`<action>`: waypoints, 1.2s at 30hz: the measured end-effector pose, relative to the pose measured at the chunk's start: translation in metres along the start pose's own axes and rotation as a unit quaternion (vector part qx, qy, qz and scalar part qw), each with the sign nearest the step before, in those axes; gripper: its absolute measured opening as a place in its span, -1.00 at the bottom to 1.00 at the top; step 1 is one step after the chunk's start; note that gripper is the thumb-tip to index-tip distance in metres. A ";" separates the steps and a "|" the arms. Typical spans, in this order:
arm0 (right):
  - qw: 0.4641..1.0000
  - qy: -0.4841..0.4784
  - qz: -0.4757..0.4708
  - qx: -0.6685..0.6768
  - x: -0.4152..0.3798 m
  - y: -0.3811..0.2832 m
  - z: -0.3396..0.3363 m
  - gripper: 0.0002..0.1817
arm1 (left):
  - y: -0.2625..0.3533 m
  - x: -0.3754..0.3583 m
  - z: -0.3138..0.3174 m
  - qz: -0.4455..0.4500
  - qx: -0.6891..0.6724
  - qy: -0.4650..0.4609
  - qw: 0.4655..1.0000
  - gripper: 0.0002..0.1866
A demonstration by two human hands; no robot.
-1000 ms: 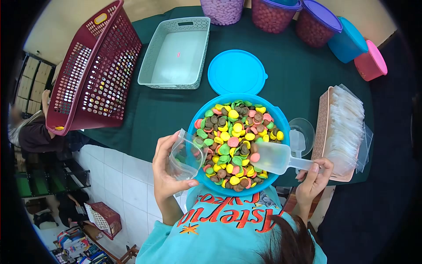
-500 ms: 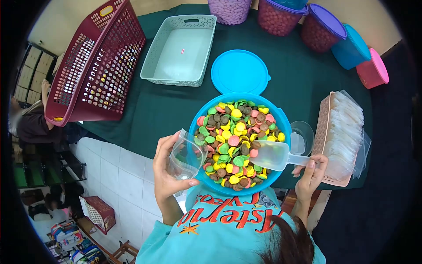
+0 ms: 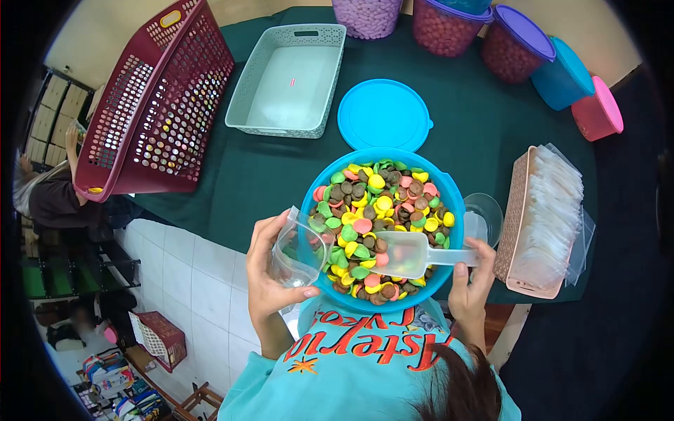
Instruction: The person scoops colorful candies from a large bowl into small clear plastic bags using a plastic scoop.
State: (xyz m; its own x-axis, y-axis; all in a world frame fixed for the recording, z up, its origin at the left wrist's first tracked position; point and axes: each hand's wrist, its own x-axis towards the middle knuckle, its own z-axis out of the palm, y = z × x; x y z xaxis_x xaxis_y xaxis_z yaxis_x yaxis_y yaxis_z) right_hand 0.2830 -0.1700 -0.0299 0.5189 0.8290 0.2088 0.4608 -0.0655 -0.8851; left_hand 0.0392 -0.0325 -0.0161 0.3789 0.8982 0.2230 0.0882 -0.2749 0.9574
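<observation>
A round blue tub (image 3: 456, 189) full of green, yellow, pink and brown candies (image 3: 365, 203) stands at the table's front edge. My left hand (image 3: 270, 263) holds a clear plastic pouch (image 3: 298, 249) with its mouth open, over the tub's left rim. My right hand (image 3: 472, 284) grips the handle of a translucent scoop (image 3: 407, 254), whose blade is pushed into the candies, with some of them lying on it. Behind the tub lies a flat blue lid (image 3: 384, 114).
A pale green tray (image 3: 284, 84) and a tall maroon basket (image 3: 151, 105) stand at the left. Several lidded tubs (image 3: 516, 42) line the back. A pink basket (image 3: 523, 210) of clear pouches (image 3: 551, 203) is at the right. Another person (image 3: 56, 196) is at the far left.
My right hand and the scoop have moved left, and the blade is deeper among the candies. My left hand and the pouch have barely moved.
</observation>
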 end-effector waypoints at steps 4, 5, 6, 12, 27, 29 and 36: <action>0.980 0.077 -0.105 -0.153 0.023 -0.012 -0.010 -0.54 | -0.001 -0.002 -0.001 -0.004 -0.009 0.011 1.000 0.01; 0.967 0.120 -0.111 -0.193 0.028 -0.016 -0.012 -0.51 | -0.001 -0.002 -0.002 -0.005 -0.008 0.013 1.000 0.01; 0.961 0.139 -0.126 -0.203 0.032 -0.022 -0.011 -0.53 | -0.001 -0.002 -0.003 -0.006 -0.005 0.015 1.000 0.01; 0.916 -0.230 -0.267 -0.190 0.052 -0.077 0.033 -0.50 | 0.001 -0.003 -0.003 -0.003 -0.001 0.013 1.000 0.02; 0.909 -0.252 -0.264 -0.204 0.062 -0.061 0.072 -0.73 | -0.001 -0.006 -0.011 -0.019 0.008 0.046 0.999 0.01; 0.900 -0.288 -0.280 -0.168 0.067 -0.057 0.059 -0.72 | -0.001 -0.005 -0.011 -0.017 0.006 0.041 0.999 0.01; 0.898 -0.321 -0.265 -0.138 0.074 -0.049 0.015 -0.73 | -0.002 -0.001 -0.009 -0.013 -0.003 0.020 1.000 0.01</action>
State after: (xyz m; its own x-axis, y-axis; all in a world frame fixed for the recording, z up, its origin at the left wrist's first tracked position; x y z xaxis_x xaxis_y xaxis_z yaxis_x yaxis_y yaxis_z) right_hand 0.2878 -0.0971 0.0227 -0.3085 0.9280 0.2089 0.7280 0.3717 -0.5761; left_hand 0.0304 -0.0298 -0.0166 0.3403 0.9176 0.2056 0.0909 -0.2497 0.9641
